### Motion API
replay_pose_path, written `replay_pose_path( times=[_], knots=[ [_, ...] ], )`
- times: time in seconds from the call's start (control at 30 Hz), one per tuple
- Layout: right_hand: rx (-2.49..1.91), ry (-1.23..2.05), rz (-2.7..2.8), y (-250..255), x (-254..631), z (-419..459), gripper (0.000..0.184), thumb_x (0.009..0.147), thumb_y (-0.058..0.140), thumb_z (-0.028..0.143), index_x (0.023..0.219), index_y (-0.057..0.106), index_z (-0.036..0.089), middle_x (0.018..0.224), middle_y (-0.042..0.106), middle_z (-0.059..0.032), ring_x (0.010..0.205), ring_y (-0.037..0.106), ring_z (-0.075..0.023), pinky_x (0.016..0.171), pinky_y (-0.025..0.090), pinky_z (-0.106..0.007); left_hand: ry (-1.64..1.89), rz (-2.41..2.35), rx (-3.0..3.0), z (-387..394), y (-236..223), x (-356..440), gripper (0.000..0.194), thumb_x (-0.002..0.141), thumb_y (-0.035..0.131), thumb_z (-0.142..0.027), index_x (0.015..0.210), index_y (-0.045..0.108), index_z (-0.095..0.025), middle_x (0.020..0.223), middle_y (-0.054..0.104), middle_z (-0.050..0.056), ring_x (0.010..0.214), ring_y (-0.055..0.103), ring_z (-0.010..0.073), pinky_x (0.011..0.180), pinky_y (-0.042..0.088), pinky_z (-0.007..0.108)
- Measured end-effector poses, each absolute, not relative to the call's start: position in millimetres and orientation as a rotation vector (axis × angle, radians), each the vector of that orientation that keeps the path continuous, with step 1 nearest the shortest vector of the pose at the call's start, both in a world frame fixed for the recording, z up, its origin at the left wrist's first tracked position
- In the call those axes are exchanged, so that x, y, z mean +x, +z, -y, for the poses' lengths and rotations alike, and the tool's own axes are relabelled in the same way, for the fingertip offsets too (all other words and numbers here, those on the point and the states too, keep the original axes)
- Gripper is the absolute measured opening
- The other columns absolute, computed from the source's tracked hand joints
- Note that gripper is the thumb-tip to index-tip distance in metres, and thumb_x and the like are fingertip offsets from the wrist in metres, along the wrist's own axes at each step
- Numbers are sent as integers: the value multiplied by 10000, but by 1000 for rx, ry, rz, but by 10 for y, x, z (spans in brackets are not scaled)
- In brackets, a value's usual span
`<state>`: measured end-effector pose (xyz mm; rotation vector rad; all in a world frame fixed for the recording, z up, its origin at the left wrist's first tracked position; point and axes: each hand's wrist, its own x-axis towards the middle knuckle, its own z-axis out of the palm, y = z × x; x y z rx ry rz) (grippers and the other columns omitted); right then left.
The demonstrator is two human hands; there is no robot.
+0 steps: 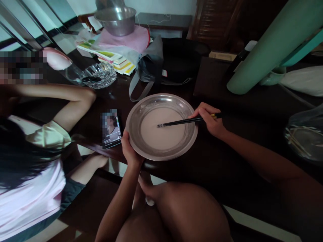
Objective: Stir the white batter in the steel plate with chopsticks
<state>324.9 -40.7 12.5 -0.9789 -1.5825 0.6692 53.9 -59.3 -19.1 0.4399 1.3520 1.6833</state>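
A wide metal bowl [131,141] holds a pale, milky liquid [161,137] and sits at the edge of the dark table. My left hand [130,148] grips the bowl's near left rim, thumb on the outside wall and the other fingers hidden beneath. Between the fingers of my right hand [210,119] is a pair of black chopsticks [181,121], held closed together. Their whitish tips touch the liquid near the middle of the bowl. Left of the bowl lies a phone [111,129] with its screen lit.
Another person [37,174] sits at the left, one elbow on the table. Behind the bowl are a glass dish [101,75], a grey-black bag [151,64] and a metal basin [118,22] on a pink cloth. A thick green cylinder [272,47] leans at the right.
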Motion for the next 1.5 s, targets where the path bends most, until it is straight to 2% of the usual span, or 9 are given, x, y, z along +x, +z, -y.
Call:
replay_pose_path(
  times=[0.13, 0.27, 0.43, 0.57, 0.77, 0.9, 1.07, 1.4, 1.5],
  knots=[
    [-922, 709, 1584, 119, 3250, 410, 369, 1002, 506, 395, 735, 721, 259, 700, 703, -2, 654, 606, -157, 634, 478, -340, 1672, -1356, 441, 591, -190, 537, 331, 755, 653, -528, 854, 708, -217, 863, 722, -1, 926, 662, 196, 833, 510, 279],
    [-985, 679, 1620, 125, 3248, 410, 363, 994, 515, 422, 757, 732, 254, 748, 713, -12, 709, 636, -166, 690, 494, -355, 1679, -1358, 450, 584, -189, 533, 310, 755, 659, -518, 846, 696, -223, 866, 722, -18, 909, 660, 176, 829, 503, 264],
    [-976, 706, 1558, 142, 3241, 414, 387, 986, 519, 450, 714, 709, 251, 690, 694, -10, 653, 614, -166, 646, 491, -350, 1672, -1402, 368, 582, -187, 534, 312, 768, 652, -504, 876, 712, -217, 865, 724, -3, 972, 663, 201, 875, 511, 288],
    [-999, 707, 1605, 135, 3236, 418, 364, 980, 528, 455, 745, 719, 252, 742, 705, -12, 681, 625, -166, 684, 507, -363, 1673, -1393, 397, 585, -167, 548, 350, 745, 666, -531, 901, 709, -220, 904, 723, 3, 1009, 657, 217, 879, 513, 296],
    [-966, 706, 1579, 113, 3240, 409, 380, 991, 511, 443, 721, 705, 258, 699, 705, -11, 657, 611, -169, 637, 484, -356, 1679, -1354, 441, 588, -149, 558, 334, 743, 660, -530, 867, 693, -221, 891, 711, 0, 957, 651, 212, 845, 507, 301],
    [-991, 680, 1591, 109, 3244, 406, 354, 991, 525, 416, 746, 719, 250, 741, 712, -10, 696, 626, -162, 686, 492, -350, 1686, -1394, 353, 587, -146, 555, 303, 720, 681, -495, 846, 696, -220, 880, 712, -11, 909, 640, 183, 804, 494, 268],
    [-944, 727, 1564, 117, 3243, 413, 363, 993, 517, 411, 724, 702, 253, 692, 699, -4, 654, 607, -161, 626, 475, -341, 1675, -1340, 446, 589, -161, 556, 313, 742, 656, -528, 835, 680, -229, 880, 709, -5, 942, 643, 204, 831, 495, 294],
    [-944, 718, 1574, 102, 3243, 409, 371, 991, 515, 434, 733, 707, 249, 701, 701, -8, 663, 616, -163, 642, 488, -343, 1698, -1355, 396, 584, -172, 553, 338, 750, 674, -509, 907, 714, -212, 855, 709, -11, 913, 648, 189, 836, 490, 277],
    [-984, 698, 1599, 108, 3244, 410, 362, 986, 526, 441, 757, 724, 244, 746, 709, -20, 708, 634, -173, 690, 504, -359, 1691, -1332, 370, 583, -152, 563, 322, 734, 683, -489, 890, 717, -210, 860, 721, -15, 872, 651, 174, 817, 495, 266]
  ],
)
